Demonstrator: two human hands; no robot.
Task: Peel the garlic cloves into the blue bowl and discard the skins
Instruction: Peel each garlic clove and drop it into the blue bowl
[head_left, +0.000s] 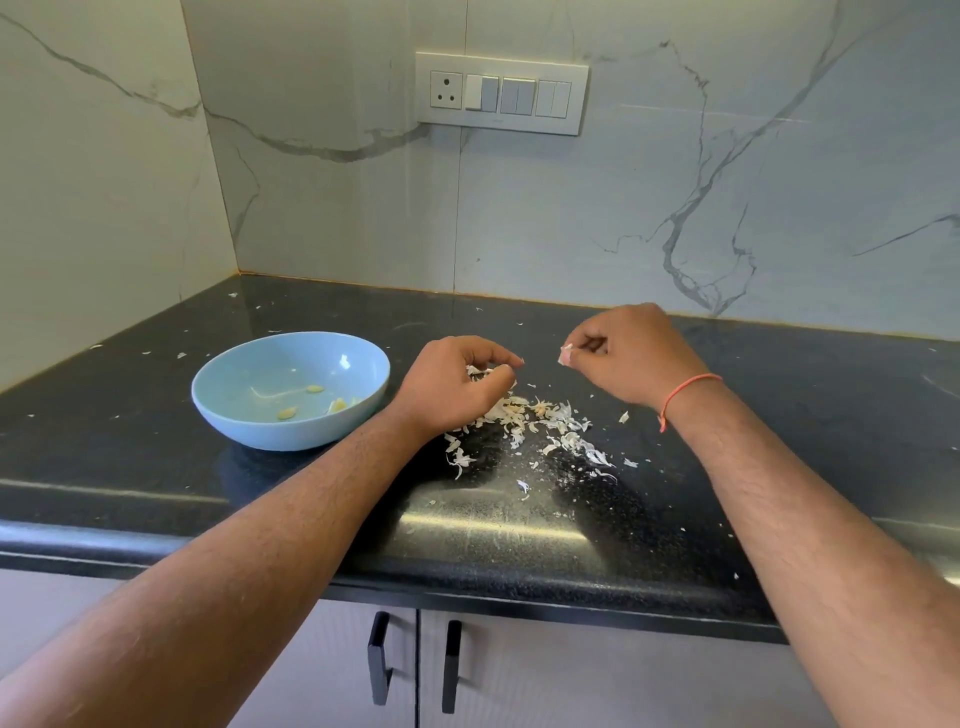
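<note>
Pinching a skin scrap (565, 354) in our right hand (631, 358), left hand (457, 387) curled over the skins (524, 421); few cloves (311, 402) fill our blue bowl (249, 431), discarding remains.

Bowl (291, 389) left of skins (524, 421)

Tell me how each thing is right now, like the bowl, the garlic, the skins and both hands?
blue bowl: upright on the counter, holding a few peeled cloves.
peeled cloves: lying loose in the bowl.
garlic skins: scattered in a pile on the counter, not discarded yet.
left hand: fingers curled over the pile; what it holds is hidden.
right hand: pinching a small white piece.
counter: littered with flakes.
</note>
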